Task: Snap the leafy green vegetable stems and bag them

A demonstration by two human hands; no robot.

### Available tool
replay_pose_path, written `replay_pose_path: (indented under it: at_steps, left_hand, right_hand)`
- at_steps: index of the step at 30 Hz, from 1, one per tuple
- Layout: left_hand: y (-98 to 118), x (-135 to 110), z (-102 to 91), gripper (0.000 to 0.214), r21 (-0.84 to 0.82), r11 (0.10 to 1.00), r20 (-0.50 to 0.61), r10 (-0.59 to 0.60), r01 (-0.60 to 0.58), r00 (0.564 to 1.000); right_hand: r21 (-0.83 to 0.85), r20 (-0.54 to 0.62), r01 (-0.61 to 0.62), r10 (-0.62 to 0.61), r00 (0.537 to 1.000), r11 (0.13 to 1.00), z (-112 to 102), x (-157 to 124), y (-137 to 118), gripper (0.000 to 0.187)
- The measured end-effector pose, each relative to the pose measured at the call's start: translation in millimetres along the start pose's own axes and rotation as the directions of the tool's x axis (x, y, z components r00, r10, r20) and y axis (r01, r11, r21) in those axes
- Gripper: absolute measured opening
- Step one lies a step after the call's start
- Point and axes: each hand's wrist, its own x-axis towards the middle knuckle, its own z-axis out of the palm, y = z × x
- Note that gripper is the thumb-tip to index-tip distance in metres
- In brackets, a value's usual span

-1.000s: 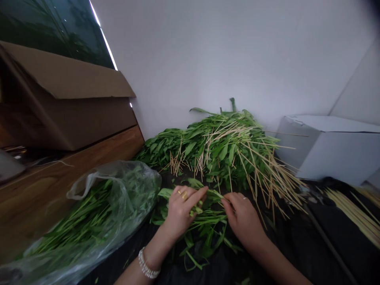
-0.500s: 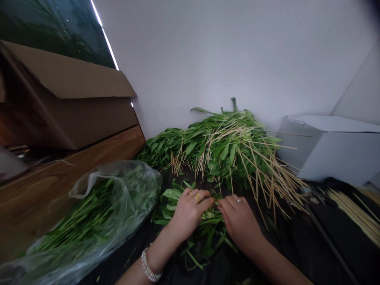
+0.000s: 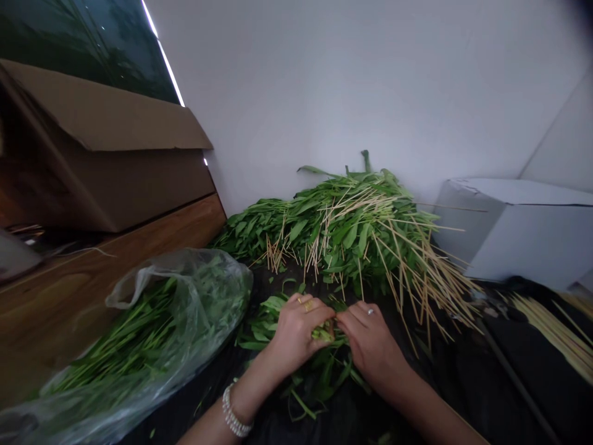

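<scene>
My left hand [image 3: 296,327], wearing gold rings and a bead bracelet, is wrapped around a small bunch of leafy green stems [image 3: 323,334]. Close against it, my right hand [image 3: 370,337] has its fingers bent in at the same bunch, their tips meeting those of the left. What lies between the right fingertips is partly hidden. Loose leafy greens [image 3: 266,324] spread below and beside both hands on a black sheet [image 3: 185,417]. Behind the hands rises a heap of greens on thin wooden skewers [image 3: 352,228], many stick ends pointing toward me.
To the left lies a clear plastic bag [image 3: 204,334] with more greens inside. An open cardboard box [image 3: 139,185] stands on a wooden surface [image 3: 185,222] behind it. At right are a white box [image 3: 532,238] and a bundle of bare skewers [image 3: 556,337]. A white wall backs the heap.
My left hand has turned slightly and its thumb has shifted down, showing more of the pale green stems. The right hand has moved slightly left. The heap and bag look the same.
</scene>
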Motion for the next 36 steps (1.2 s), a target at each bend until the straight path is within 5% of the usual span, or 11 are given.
replay_pose_path:
  at_steps: [4,8,12,15,20,23,25,29,32,36]
  left_hand:
    - [5.0,7.5,-3.8,0.012,-0.289,0.942,-0.073,-0.196,0.168,0.978]
    - [-7.8,8.5,-11.9,0.016,-0.428,0.857,-0.058,-0.342,0.287,0.938]
    - [-28.7,4.9,-22.3,0.016,-0.44,0.832,-0.154,-0.441,0.338,0.884]
    - [-39.2,4.0,-31.5,0.018,-0.355,0.866,-0.333,-0.47,0.353,0.817]
    - [-43.3,3.9,-46.4,0.019,-0.47,0.814,-0.512,-0.567,0.342,0.645]
    - [-42.1,1.2,-52.1,0.016,-0.432,0.852,-0.655,-0.522,0.296,0.547]
    - [-41.4,-1.3,-54.6,0.013,-0.295,0.909,-0.731,-0.412,0.293,0.544]
    - [-40.4,-4.0,-55.6,0.007,-0.007,0.952,-0.748,-0.208,0.306,0.63]
    - [-39.9,-3.2,-51.7,0.009,0.055,0.95,-0.699,-0.183,0.308,0.691]
    - [-40.9,-3.3,-45.0,0.033,0.064,0.94,-0.672,-0.208,0.336,0.71]
  right_hand:
    - [0.155,-0.086,-0.003,0.017,0.996,0.988,-5.9,3.4,-4.6,0.025]
    - [0.251,-0.18,-0.138,0.186,0.966,0.958,-10.1,1.9,7.6,0.021]
    - [0.025,-0.149,-0.267,0.267,0.952,0.963,-8.2,-3.5,28.5,0.022]
    - [-0.19,-0.09,-0.252,0.239,0.967,0.949,-5.2,-6.0,31.3,0.03]
    - [-0.149,0.104,-0.159,0.176,0.979,0.976,-1.3,-6.8,24.7,0.019]
    - [-0.172,0.172,-0.148,0.178,0.969,0.974,4.2,-8.9,26.6,0.019]
    - [-0.202,0.194,-0.139,0.179,0.965,0.97,8.8,-10.4,28.1,0.019]
    - [-0.27,0.204,-0.089,0.148,0.968,0.959,14.5,-11.4,27.1,0.023]
    - [-0.266,0.187,-0.075,0.128,0.974,0.961,13.4,-10.4,26.0,0.022]
    - [-0.17,0.038,-0.174,0.183,0.982,0.97,6.7,-8.0,27.7,0.017]
